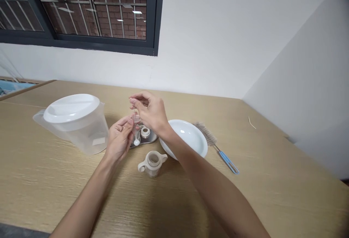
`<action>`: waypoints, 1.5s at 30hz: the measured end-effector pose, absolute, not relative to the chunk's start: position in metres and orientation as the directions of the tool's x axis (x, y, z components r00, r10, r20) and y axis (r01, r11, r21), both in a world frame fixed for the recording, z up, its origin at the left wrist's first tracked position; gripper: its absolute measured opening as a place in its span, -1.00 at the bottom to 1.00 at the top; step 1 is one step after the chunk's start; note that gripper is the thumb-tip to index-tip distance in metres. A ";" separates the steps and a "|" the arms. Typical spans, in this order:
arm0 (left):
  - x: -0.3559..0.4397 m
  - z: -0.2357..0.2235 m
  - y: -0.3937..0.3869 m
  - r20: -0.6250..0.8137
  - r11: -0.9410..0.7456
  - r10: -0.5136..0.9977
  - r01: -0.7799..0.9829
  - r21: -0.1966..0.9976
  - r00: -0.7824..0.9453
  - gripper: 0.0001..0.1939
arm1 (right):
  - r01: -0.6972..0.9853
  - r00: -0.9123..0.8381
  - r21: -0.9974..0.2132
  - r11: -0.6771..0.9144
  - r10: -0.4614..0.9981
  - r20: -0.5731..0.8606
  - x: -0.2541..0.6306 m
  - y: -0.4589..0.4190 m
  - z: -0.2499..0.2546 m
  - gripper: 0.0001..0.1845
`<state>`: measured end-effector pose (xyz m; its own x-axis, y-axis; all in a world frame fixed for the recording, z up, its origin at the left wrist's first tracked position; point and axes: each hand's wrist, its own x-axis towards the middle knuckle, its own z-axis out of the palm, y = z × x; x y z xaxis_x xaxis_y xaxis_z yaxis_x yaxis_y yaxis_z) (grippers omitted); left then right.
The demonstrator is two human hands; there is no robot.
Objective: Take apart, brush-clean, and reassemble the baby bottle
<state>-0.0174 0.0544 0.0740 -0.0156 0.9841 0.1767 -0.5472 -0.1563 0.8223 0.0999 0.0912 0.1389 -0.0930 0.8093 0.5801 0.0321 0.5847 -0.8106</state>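
At eleven o'clock from the cup [152, 166], a clear piece [136, 118] is pinched by the left hand [119, 137], a thin rod [134, 111] by the right hand [151, 111]; insertion seems attempted, steady alignment needed next.

white walls [201, 38] | dark-framed barred window [89, 11], upper left | brick [128, 23] beyond | wood-grain table [272, 180]

The single head-worn view faces forward and down across the table [261, 187], near the left hand [119, 138] and right hand [152, 111]. The window [95, 11] stands farther off, at eleven o'clock.
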 end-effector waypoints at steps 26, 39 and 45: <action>-0.026 0.060 0.061 0.256 -0.224 0.966 -0.398 0.890 0.030 -0.55 | 0.026 0.147 -0.500 0.866 0.491 0.859 0.142 0.111 0.233 -0.76; -0.024 0.065 0.055 0.336 -0.278 0.940 -0.433 0.858 0.062 -0.59 | -0.034 0.167 -0.542 0.840 0.539 0.825 0.133 0.095 0.211 -0.66; -0.025 0.065 0.054 0.327 -0.273 0.944 -0.432 0.859 0.053 -0.61 | -0.061 0.181 -0.536 0.842 0.538 0.823 0.128 0.096 0.202 -0.80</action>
